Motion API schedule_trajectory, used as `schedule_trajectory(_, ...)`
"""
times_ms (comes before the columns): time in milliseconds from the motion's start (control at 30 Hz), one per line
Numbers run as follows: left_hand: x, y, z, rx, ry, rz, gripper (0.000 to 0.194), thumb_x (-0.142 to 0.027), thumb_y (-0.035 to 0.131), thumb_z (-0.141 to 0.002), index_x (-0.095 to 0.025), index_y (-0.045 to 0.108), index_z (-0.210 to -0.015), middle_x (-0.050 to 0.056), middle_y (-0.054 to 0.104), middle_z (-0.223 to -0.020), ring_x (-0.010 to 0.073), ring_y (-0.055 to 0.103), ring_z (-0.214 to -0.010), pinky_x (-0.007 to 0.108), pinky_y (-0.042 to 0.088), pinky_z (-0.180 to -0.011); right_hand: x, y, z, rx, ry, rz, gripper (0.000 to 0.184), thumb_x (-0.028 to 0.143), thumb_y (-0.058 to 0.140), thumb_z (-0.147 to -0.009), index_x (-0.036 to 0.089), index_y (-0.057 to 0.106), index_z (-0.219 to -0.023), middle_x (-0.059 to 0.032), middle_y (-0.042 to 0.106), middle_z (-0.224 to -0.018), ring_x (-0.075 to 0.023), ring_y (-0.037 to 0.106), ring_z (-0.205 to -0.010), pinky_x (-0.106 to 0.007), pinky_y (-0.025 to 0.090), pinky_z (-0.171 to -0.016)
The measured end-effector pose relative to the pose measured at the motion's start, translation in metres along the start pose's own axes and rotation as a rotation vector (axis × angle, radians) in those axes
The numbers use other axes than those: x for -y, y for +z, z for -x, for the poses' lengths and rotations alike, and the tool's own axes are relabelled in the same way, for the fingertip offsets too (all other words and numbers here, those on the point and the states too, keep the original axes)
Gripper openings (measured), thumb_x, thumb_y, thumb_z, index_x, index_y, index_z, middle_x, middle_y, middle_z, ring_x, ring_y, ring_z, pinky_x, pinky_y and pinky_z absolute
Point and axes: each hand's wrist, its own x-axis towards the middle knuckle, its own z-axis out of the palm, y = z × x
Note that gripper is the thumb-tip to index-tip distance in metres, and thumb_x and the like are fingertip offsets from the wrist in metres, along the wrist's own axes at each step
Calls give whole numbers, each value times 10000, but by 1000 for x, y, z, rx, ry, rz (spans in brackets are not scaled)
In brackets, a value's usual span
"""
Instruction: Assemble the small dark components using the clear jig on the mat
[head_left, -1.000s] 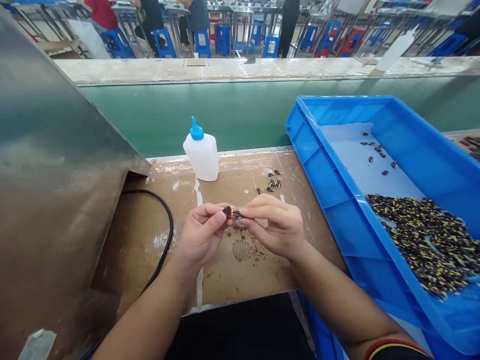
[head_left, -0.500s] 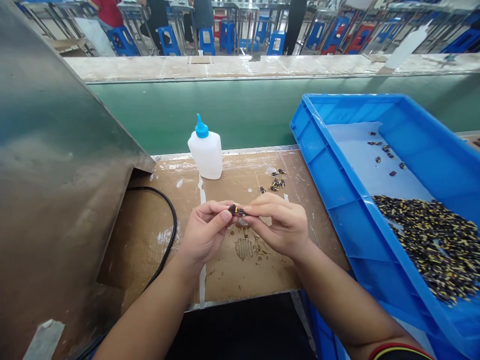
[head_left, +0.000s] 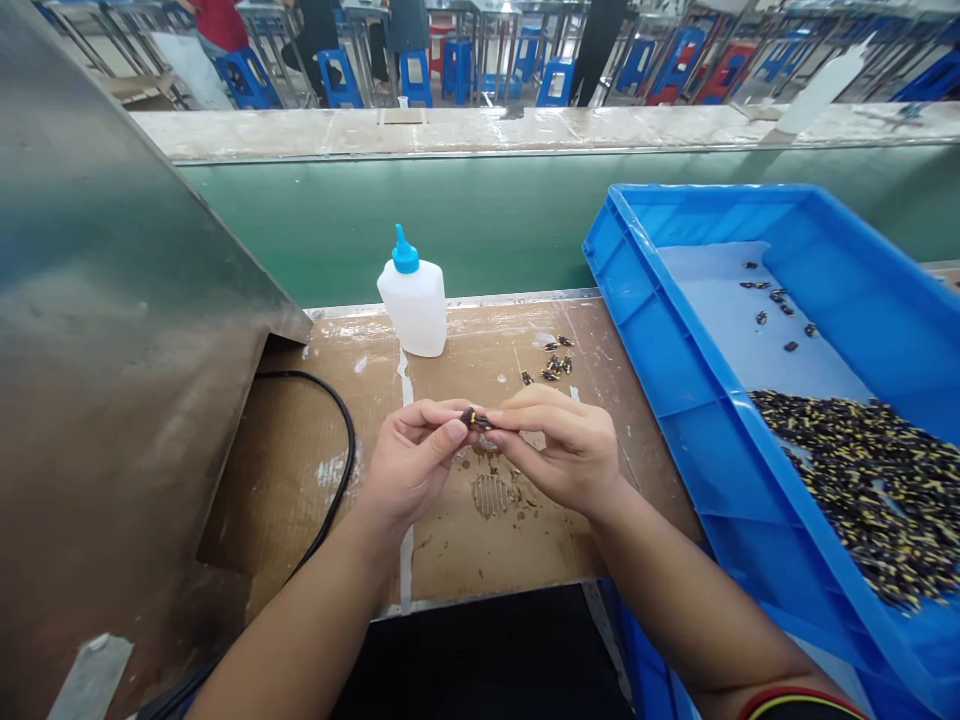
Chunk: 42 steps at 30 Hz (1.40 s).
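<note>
Between my two hands is a small black-and-yellow part (head_left: 475, 419), too small to name its kind. My left hand (head_left: 416, 455) pinches its dark, wider end between thumb and fingers. From the other side, my right hand (head_left: 559, 440) grips the thin end with its fingertips, which partly hide it. Just beyond my hands, several similar black-and-yellow pieces (head_left: 553, 366) lie in a loose group on the cardboard-covered bench (head_left: 337, 520). Below my fingers the cardboard carries a patch of wavy glue-like lines (head_left: 491, 495).
A white squeeze bottle (head_left: 415, 310) with a blue nozzle stands behind my left hand. At right, a blue crate (head_left: 667, 340) holds a heap of small black-and-yellow parts (head_left: 870, 480). A metal housing (head_left: 112, 330) and black cable (head_left: 346, 430) are at left; a green belt (head_left: 375, 220) runs behind.
Both hands keep their pinch on the small part, whose dark end seems slightly turned. The whole view has shifted a little, so the scene sits slightly further right.
</note>
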Motion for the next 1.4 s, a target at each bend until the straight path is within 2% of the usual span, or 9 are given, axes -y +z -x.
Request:
schedule_trajectory(367, 2, -10, 2, -21, 105, -251, 51, -190, 877, -869, -228, 843, -874, 68, 800, -1052, 152, 769, -948, 226, 655, -880, -4, -3, 1, 32, -42, 58, 220, 105, 779, -964, 222, 776, -1150, -71, 821, -1014, -180, 770, -859, -349, 661, -750)
schedule_trajectory(633, 3, -12, 3, -39, 89, -275, 49, -216, 890, -859, -218, 842, -861, 89, 797, -1046, 168, 764, -945, 249, 650, -879, -4, -5, 0, 46, -49, 27, 239, 79, 788, -948, 201, 775, -1153, -87, 818, -1014, -189, 768, -870, -349, 660, -755)
schedule_trajectory(833, 4, -12, 2, -17, 98, -270, 43, -202, 872, -877, -230, 841, -869, 77, 797, -1049, 171, 771, -948, 260, 652, -889, -3, -5, 0, 55, -50, 42, 222, 113, 769, -974, 227, 769, -1165, -65, 811, -997, -184, 766, -869, -346, 663, -749)
schedule_trajectory(1033, 3, -11, 3, -17, 153, -350, 85, -163, 841, -900, -248, 846, -909, 64, 805, -1079, 166, 777, -989, 249, 655, -913, -4, -4, -1, 64, -81, 95, 201, 101, 781, -967, 213, 767, -1133, -73, 810, -991, -186, 772, -855, -348, 662, -745)
schedule_trajectory(1233, 1, -4, 6, -90, 249, -543, 62, -171, 849, -889, -232, 853, -898, 71, 812, -1081, 163, 786, -976, 218, 659, -897, -7, -3, 1, 48, -105, 148, 221, 104, 780, -967, 234, 752, -1145, -56, 815, -1006, -190, 778, -881, -352, 673, -763)
schedule_trajectory(1400, 3, -3, 7, -84, 307, -635, 81, -183, 827, -911, -255, 858, -932, 64, 813, -1115, 180, 789, -1023, 261, 663, -962, -8, -4, 1, 43, -86, 178, 199, 104, 782, -967, 215, 751, -1129, -67, 816, -1012, -186, 775, -870, -350, 665, -773)
